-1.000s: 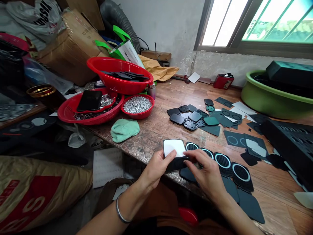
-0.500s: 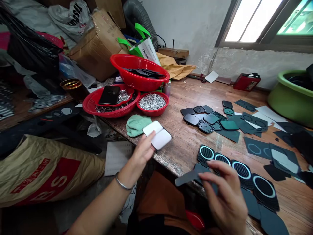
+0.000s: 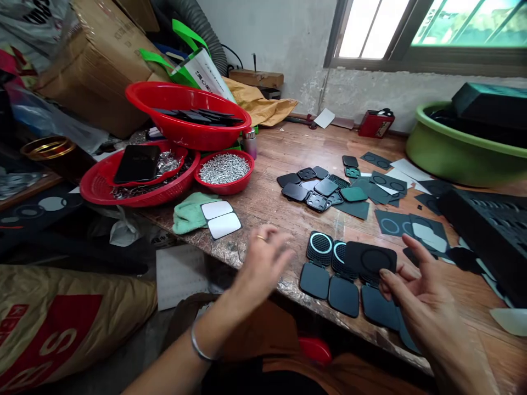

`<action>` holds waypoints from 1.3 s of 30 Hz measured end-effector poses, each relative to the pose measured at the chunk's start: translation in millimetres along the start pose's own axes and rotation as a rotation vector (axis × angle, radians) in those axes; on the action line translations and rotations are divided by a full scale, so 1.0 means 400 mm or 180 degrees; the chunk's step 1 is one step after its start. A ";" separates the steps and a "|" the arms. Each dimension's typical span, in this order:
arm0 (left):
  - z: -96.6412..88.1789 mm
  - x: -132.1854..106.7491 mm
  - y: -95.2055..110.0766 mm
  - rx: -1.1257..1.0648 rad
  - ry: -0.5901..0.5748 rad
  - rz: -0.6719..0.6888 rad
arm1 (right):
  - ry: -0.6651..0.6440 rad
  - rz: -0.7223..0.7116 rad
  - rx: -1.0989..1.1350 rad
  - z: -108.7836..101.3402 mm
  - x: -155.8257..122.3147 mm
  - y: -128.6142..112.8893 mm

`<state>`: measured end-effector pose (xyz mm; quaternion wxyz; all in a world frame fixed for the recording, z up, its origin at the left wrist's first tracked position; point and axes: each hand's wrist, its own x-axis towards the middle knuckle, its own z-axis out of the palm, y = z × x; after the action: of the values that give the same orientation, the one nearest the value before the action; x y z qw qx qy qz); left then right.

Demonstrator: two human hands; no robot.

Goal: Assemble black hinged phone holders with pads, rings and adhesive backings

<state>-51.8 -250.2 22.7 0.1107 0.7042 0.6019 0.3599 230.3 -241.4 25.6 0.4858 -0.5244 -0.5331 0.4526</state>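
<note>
Could scrape or shift the ringed black plates (image 3: 320,249) if lowering the dark card (image 3: 368,260) at a tilt; can't tell whether touching them or held just above. Could also swivel out of line, given a pinch at the right end only and the far end lacking finger support. Might sweep the black covers (image 3: 344,296) off the counter (image 3: 272,151) with a low wrist, lying so near the front edge.

Pinching the card between thumb and fingers of the right hand (image 3: 426,299), index finger pointing clear of it. Holding nothing in the left hand (image 3: 263,260): fingers loosely spread, blurred, near the front edge, right of the white pads (image 3: 224,226).
</note>
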 end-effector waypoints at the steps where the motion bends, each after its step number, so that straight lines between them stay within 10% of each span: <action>1: 0.037 -0.006 0.035 -0.0228 -0.0481 0.0036 | 0.0117 0.0092 0.0069 -0.004 0.001 -0.002; 8: 0.155 0.002 0.094 -0.0413 -0.0734 -0.0505 | 0.0356 0.0693 0.0756 -0.026 -0.007 0.020; 15: 0.069 0.052 0.012 -0.2174 -0.1252 -0.1797 | -0.0068 0.1290 0.1384 -0.016 -0.019 0.003; 22: 0.005 0.008 0.049 -0.3808 -0.2173 -0.2624 | -0.0673 0.1513 0.1682 0.047 -0.015 -0.026; 39: -0.005 -0.023 0.077 -0.4205 -0.3160 -0.2288 | -0.0831 0.1848 0.1360 0.101 -0.029 -0.022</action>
<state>-29.6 -267.2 38.9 0.8459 0.3408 0.3392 0.2306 189.0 -252.2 29.0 0.3637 -0.4784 -0.3135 0.7352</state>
